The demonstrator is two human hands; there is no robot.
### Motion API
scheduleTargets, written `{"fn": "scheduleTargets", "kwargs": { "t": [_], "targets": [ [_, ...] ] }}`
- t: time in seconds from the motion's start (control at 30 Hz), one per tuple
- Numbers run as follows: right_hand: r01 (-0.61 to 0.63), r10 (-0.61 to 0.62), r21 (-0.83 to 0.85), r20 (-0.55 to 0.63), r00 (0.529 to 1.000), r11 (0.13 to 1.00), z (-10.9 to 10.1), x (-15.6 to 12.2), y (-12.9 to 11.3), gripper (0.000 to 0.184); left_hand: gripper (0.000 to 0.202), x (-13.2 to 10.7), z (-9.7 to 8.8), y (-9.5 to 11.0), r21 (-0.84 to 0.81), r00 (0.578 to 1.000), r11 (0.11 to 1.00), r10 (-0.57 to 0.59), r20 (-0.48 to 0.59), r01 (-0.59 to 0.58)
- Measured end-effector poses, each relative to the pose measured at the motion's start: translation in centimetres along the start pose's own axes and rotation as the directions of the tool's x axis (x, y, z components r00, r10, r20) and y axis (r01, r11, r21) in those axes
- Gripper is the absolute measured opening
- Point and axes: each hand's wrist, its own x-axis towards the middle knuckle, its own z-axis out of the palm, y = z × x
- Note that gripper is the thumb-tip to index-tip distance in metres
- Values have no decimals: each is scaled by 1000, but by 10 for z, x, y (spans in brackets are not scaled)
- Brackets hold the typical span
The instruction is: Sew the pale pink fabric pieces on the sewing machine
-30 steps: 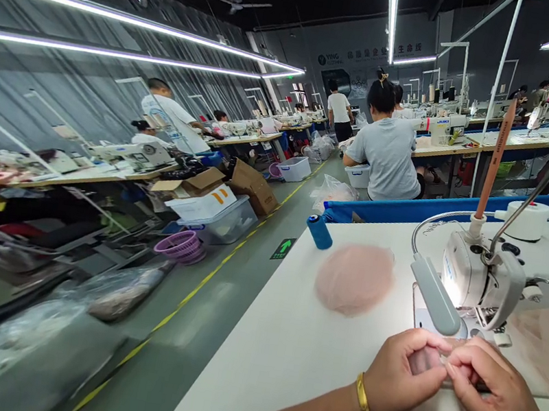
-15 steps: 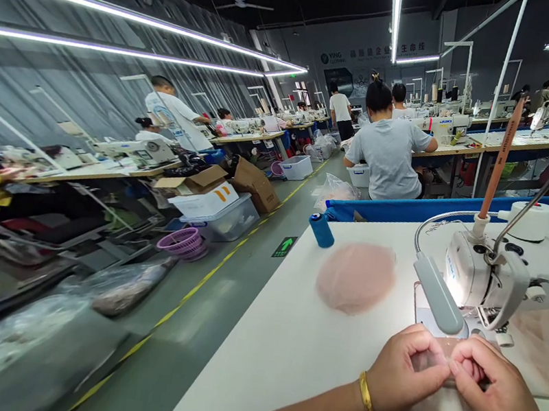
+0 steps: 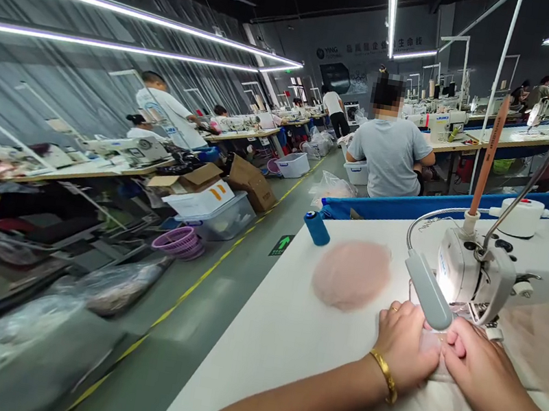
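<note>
At the sewing machine [image 3: 457, 269], my left hand [image 3: 402, 337] presses and grips a piece of sheer pale fabric [image 3: 433, 342], its fingers beside the machine's grey lamp arm [image 3: 430, 293]. Close on the right, my right hand [image 3: 476, 362] is closed on the same fabric, with its fingers curled. The needle and presser foot area is mostly hidden behind the lamp arm and my hands. More of the sheer cloth hangs toward me below my hands. A round stack of pinkish sheer fabric [image 3: 352, 275] lies on the white table [image 3: 250, 361] to the left.
A blue thread cone [image 3: 317, 228] stands at the table's far left corner. A brown pencil [image 3: 489, 156] sticks up from the machine head. Behind the table runs a blue cloth trough [image 3: 383, 209]. A co-worker in a grey shirt [image 3: 389, 154] sits ahead; a purple basket [image 3: 179, 241] is on the floor.
Both hands have moved forward, closer to the needle area, with the fabric between them. My left fingers have stretched forward from a pinch. The view has shifted slightly.
</note>
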Motion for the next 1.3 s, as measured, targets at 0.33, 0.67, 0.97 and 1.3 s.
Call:
{"fn": "scheduleTargets", "kwargs": {
  "t": [0.33, 0.67, 0.97, 1.3],
  "targets": [
    [115, -115, 3, 61, 991, 993, 2, -6, 18, 29, 21, -16, 17, -20, 287, 743, 752, 649, -167, -593],
    [313, -306, -142, 67, 950, 939, -4, -13, 28, 35, 13, -14, 7, -22, 205, 778, 774, 623, -75, -600],
    [345, -367, -268, -34, 930, 899, -6, -10, 26, 33, 16, -2, 7, -30, 177, 765, 766, 638, -93, -617],
    [296, -346, -360, -80, 935, 885, -4, -5, 28, 35, 16, 6, 8, -33, 181, 772, 767, 633, -59, -615]
  ]
}}
